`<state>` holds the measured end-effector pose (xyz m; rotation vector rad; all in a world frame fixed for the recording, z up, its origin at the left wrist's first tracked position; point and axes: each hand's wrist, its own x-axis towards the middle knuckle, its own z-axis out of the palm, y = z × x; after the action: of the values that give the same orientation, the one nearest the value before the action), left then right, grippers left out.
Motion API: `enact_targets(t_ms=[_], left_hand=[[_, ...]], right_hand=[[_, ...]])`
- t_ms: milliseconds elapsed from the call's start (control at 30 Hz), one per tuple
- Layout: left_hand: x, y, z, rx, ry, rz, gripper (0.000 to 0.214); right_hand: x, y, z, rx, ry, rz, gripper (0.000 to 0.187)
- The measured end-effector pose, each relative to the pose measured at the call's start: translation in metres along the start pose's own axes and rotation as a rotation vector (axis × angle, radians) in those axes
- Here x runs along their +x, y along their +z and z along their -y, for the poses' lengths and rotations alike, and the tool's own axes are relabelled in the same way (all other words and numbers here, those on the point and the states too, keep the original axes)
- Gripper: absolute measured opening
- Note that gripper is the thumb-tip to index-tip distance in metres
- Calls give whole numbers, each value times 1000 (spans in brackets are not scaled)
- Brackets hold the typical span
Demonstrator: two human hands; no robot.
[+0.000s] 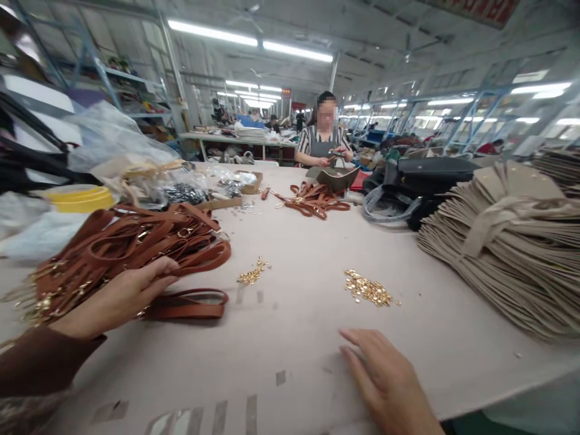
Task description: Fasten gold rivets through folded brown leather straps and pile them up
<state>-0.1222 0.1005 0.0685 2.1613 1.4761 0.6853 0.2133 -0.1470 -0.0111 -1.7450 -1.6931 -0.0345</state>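
Note:
At the left, my left hand (131, 293) reaches over a heap of brown leather straps (149, 241) with gold-coloured metal clasps. Its fingers are stretched out, with no strap visibly gripped. Just beneath that hand and to its right, a folded brown strap (194, 305) lies at the near edge of the heap. My right hand (380, 374) is open, low over the bare tabletop, holding nothing. Beyond it lies a scatter of small gold-coloured metal pieces (369, 289). A smaller cluster of gold-coloured pieces (254, 273) lies between the strap heap and that scatter.
A tall stack of beige-grey pieces (512, 241) stands at the right, beside black bags (421, 181). Plastic bags and a yellow roll (81, 198) are at the left. Across the table (299, 254), a co-worker (324, 136) handles something behind more brown straps (317, 200).

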Motion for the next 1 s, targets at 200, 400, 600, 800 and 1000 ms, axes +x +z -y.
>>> enact_targets(t_ms=[200,400,600,800,1000], left_hand=[[-10,10,-29,-338,48,-19,24],[-17,56,-64,-1013,-150,142,40],[-26,97,-85,-1349,-208,325,46],[-37,117,-81,-1232,-249,360,34],[-48,128,-85,-1181,-225,482,30]], right_hand=[[91,81,59,-80,-245,309,27],[120,134,80,-207,-229,275,32],[122,137,69,14,-200,205,20],[100,93,49,543,251,45,12],[72,67,47,973,479,74,17]])
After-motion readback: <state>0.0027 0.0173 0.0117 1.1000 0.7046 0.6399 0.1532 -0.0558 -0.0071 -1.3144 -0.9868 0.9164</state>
